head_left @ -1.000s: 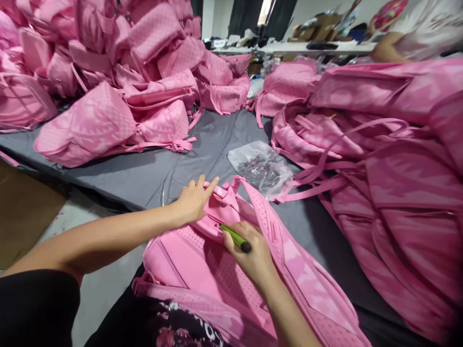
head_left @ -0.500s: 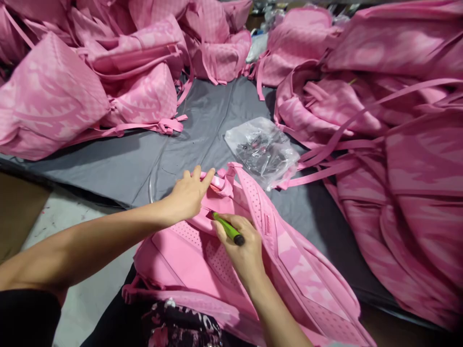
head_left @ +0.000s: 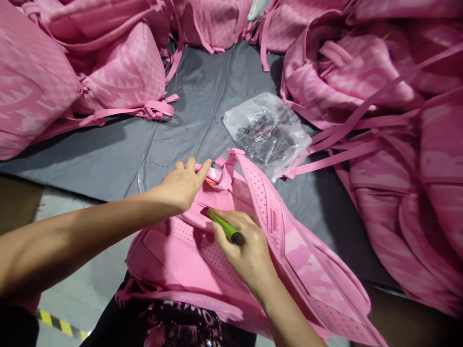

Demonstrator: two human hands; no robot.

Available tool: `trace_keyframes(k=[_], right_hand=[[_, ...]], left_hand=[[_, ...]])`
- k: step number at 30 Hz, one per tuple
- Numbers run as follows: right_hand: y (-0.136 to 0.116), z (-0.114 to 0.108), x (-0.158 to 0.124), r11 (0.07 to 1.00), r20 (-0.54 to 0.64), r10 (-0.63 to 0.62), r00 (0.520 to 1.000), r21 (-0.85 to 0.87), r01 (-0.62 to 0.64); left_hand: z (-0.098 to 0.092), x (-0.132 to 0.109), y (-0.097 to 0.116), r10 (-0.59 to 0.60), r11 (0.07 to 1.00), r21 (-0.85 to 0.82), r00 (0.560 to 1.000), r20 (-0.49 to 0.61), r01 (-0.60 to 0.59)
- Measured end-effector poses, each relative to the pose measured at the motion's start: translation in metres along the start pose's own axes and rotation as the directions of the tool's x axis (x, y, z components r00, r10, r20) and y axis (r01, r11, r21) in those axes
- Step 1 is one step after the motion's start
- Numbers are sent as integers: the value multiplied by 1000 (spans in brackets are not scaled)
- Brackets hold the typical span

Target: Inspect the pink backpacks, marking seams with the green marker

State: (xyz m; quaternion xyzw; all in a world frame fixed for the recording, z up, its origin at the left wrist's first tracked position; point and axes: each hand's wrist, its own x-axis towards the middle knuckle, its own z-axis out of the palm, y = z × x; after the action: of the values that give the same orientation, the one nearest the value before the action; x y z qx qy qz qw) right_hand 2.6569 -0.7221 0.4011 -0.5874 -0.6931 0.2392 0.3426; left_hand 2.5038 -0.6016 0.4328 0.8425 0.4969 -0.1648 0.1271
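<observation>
Your left hand [head_left: 183,185] lies flat, fingers open, on the bag [head_left: 188,255] near you on the worktop [head_left: 108,164]. Your right hand [head_left: 246,253] grips the green pen [head_left: 224,226]. Hold the bag flat and move the tip slowly.

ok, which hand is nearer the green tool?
Right. The right hand holds the green tool against the pink backpack; the left hand rests beyond it on the backpack's top.
</observation>
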Motion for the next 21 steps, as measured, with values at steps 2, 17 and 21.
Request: trace_keyframes(k=[2, 17, 21], right_hand=[[-1, 3, 1, 1000, 3, -13, 1000, 11, 13], [-11, 9, -6, 973, 63, -217, 974, 99, 210], [-7, 11, -7, 975, 31, -207, 978, 91, 204]], left_hand=[[0, 2, -1, 7, 1000, 13, 1000, 8, -7], [5, 3, -22, 114, 992, -36, 990, -84, -118], [-10, -2, -8, 37, 999, -34, 994, 98, -34]])
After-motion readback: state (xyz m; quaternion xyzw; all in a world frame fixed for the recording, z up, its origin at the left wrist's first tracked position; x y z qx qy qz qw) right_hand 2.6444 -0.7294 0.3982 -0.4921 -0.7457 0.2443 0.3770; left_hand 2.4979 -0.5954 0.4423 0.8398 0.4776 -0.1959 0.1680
